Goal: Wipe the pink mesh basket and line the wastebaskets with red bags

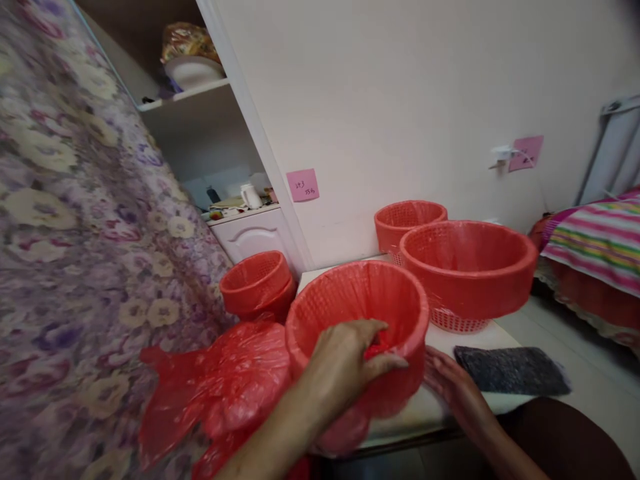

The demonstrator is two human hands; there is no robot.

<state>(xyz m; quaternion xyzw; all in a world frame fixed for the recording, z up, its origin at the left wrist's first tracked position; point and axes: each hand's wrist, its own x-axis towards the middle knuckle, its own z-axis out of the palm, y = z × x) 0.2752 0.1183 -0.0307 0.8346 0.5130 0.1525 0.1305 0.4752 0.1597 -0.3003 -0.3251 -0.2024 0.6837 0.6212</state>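
Observation:
A red basket (305,300) lined with a thin red plastic bag (350,290) stands at the front of the white table. My left hand (347,350) reaches over its near rim, fingers inside and thumb across the edge, with bright red film bunched between them. Against the basket's right side rests my right hand (453,380), its fingers stretched out and holding nothing. Some of the film hangs below the basket at the table edge. To the left lies a heap of loose red plastic bags (235,380).
Two red baskets, a large one (467,293) and a smaller one (410,223), stand behind on the right. Stacked red baskets (257,283) sit at left. A dark folded cloth (510,369) lies on the white table (493,340). A floral curtain (90,267) hangs at left.

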